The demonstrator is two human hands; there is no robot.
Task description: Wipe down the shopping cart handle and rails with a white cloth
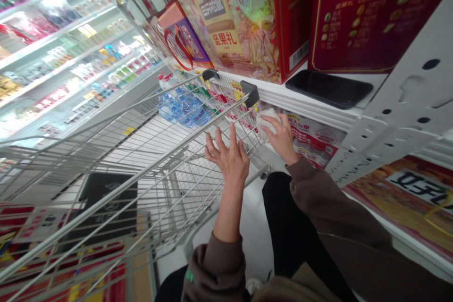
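Nearby, bottled water (184, 108) sits in a wire shopping cart (141, 174).

The bare left forearm (228, 212) rises toward 12 o'clock from a brown sleeve (215, 264), ending in the left hand (228, 158), spread wide, its back facing up. The right hand (281, 139) sits just beside it at 3 o'clock, curled closed, its brown-sleeved arm (325, 193) reaching toward 10 o'clock.

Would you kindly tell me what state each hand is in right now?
Left hand: open, fingers spread, holding nothing.
Right hand: closed on a white packet.
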